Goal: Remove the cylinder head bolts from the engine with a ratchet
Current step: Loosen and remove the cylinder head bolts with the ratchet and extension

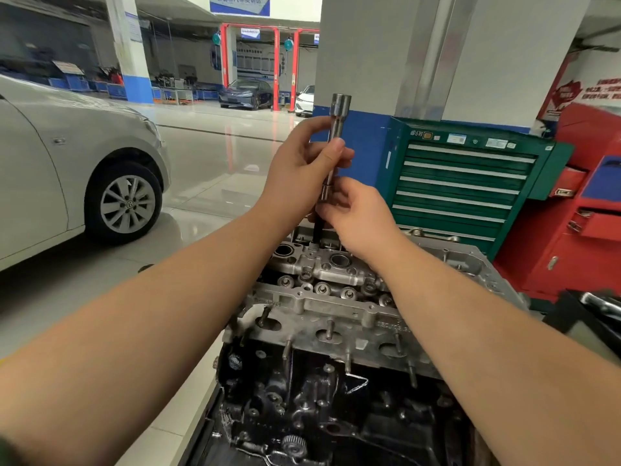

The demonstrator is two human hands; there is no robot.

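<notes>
An engine (322, 381) stands in front of me, its grey aluminium cylinder head (322, 297) on top. Above the head's far side I hold a chrome extension bar (337, 126) upright, its square-drive end on top. My left hand (302, 169) grips the bar's upper shaft. My right hand (356, 216) pinches the socket (325, 191) at the bar's lower end. Below the socket a dark bolt shank (317, 232) hangs down to the head's far edge. No ratchet handle is in view.
A green drawer tool cabinet (470, 186) stands behind the engine, with a red cabinet (571, 237) to its right. A dark tray with chrome tools (601, 306) lies at the right. A silver car (67, 156) is parked on the left across the glossy floor.
</notes>
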